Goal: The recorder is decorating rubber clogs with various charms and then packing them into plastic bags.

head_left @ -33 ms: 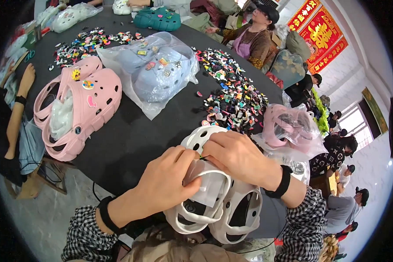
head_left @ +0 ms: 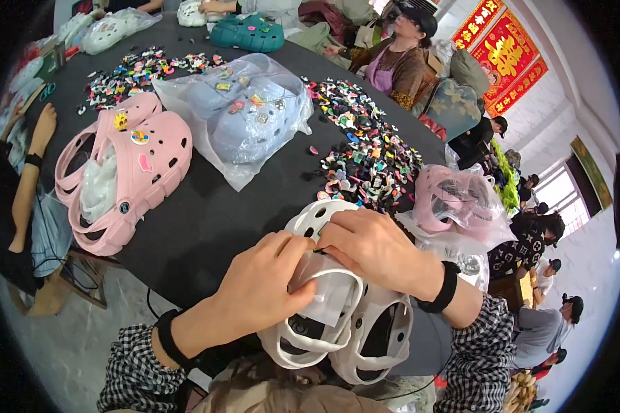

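Note:
A pair of white perforated clogs [head_left: 368, 337] lies at the near edge of the round black table [head_left: 207, 220], heels toward me. My left hand [head_left: 262, 289] grips the upper of the left clog, over white paper stuffing [head_left: 334, 299] that sticks out of it. My right hand [head_left: 375, 248] lies curled over the clog's toe, fingertips pressed against the holes where the two hands meet. Both wrists wear black bands and checked sleeves.
A heap of small colourful charms [head_left: 368, 148] lies just beyond the hands. Pink clogs [head_left: 127, 175] sit at left, pale blue clogs in a clear bag [head_left: 244, 113] in the middle, bagged pink clogs [head_left: 461, 199] at right, teal clogs [head_left: 248, 31] far. A seated person [head_left: 399, 58] faces the table.

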The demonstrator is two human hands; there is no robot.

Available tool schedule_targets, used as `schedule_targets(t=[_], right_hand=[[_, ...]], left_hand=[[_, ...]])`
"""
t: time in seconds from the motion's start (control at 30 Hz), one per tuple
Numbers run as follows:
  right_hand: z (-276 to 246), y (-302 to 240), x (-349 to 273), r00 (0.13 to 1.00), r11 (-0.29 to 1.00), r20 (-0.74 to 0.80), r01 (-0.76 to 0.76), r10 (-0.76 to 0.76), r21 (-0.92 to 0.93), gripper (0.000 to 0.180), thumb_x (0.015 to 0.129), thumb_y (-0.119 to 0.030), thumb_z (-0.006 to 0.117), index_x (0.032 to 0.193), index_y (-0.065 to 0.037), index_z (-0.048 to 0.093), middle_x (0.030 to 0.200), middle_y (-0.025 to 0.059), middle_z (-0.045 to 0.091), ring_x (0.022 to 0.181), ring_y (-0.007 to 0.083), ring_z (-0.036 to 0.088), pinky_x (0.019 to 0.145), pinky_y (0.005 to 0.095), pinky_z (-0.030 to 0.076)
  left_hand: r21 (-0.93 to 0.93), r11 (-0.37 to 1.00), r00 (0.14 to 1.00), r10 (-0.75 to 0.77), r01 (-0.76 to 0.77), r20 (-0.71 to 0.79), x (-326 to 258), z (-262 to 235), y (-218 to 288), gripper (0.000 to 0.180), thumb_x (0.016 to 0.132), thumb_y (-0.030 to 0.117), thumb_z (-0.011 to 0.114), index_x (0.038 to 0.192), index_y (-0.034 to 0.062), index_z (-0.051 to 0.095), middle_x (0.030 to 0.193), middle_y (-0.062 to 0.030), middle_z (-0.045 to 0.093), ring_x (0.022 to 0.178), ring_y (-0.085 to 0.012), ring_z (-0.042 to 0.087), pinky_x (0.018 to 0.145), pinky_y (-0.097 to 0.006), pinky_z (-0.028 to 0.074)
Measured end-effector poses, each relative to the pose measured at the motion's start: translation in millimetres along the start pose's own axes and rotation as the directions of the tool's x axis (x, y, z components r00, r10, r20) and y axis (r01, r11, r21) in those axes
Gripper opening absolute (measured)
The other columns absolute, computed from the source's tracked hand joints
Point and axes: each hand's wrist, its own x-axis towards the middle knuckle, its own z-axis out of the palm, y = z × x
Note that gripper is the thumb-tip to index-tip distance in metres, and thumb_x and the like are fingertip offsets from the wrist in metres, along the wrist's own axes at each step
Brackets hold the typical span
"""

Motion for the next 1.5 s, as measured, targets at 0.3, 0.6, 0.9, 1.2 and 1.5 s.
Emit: schedule_targets(t=[0.3, 0.6, 0.9, 1.2, 1.5], right_hand=[[-17.5, -17.1, -15.2, 0.999, 0.988, -0.041, 0.019, -0.013, 0.151, 0.015, 0.08, -0.007, 0.064, 0.092, 0.0, 0.062, 0.087, 0.0146, 0.06, 0.086, 0.0342, 0.063, 0.082, 0.0438, 0.05], [10.7, -32.4, -16.0, 0.982, 0.976, -0.151, -0.14, 0.115, -0.168, 0.022, 0.075, -0.009, 0.063, 0.095, -0.002, 0.06, 0.086, 0.0111, 0.058, 0.086, 0.0284, 0.06, 0.084, 0.0394, 0.049], [10.0, -34.2, -23.0, 0.975, 0.971, -0.157, -0.184, 0.16, -0.153, 0.042, 0.064, -0.01, 0.075, 0.103, -0.002, 0.064, 0.111, 0.0099, 0.06, 0.103, 0.0286, 0.059, 0.088, 0.0413, 0.049], [6.8, -22.7, -18.3, 0.995, 0.99, -0.101, -0.035, 0.022, -0.134, 0.035, 0.063, -0.009, 0.072, 0.096, -0.001, 0.063, 0.105, 0.0109, 0.06, 0.107, 0.0312, 0.058, 0.101, 0.0464, 0.046], [4.5, -16.9, -12.0, 0.997, 0.997, -0.058, 0.042, -0.045, -0.062, 0.022, 0.068, -0.011, 0.068, 0.088, -0.002, 0.065, 0.094, 0.0082, 0.056, 0.099, 0.0275, 0.058, 0.094, 0.0402, 0.048]], left_hand=[[0.057, 0.998, 0.998, -0.006, 0.003, 0.059, -0.4, -0.3, 0.2, 0.043, 0.078, 0.019, 0.074, 0.116, 0.0035, 0.062, 0.099, -0.0117, 0.06, 0.083, -0.0284, 0.064, 0.073, -0.039, 0.054], [0.061, 0.998, 0.995, -0.033, 0.027, 0.093, 3.7, -5.5, 3.9, 0.039, 0.079, 0.018, 0.071, 0.113, 0.0027, 0.062, 0.099, -0.0104, 0.059, 0.09, -0.0287, 0.063, 0.072, -0.039, 0.055], [0.045, 0.999, 0.997, -0.021, 0.018, 0.079, 0.7, -3.1, 1.4, 0.042, 0.079, 0.019, 0.073, 0.117, 0.004, 0.063, 0.094, -0.0116, 0.058, 0.083, -0.029, 0.063, 0.072, -0.039, 0.053], [0.069, 0.997, 0.997, 0.023, -0.028, 0.07, 2.0, -3.2, 0.3, 0.04, 0.078, 0.02, 0.074, 0.113, 0.0039, 0.065, 0.089, -0.0111, 0.055, 0.08, -0.0292, 0.061, 0.07, -0.04, 0.052], [0.073, 0.997, 0.999, 0.025, -0.028, 0.045, 1.0, -1.2, 1.7, 0.036, 0.077, 0.018, 0.072, 0.109, 0.0024, 0.066, 0.091, -0.0115, 0.056, 0.084, -0.0295, 0.061, 0.073, -0.039, 0.053]])
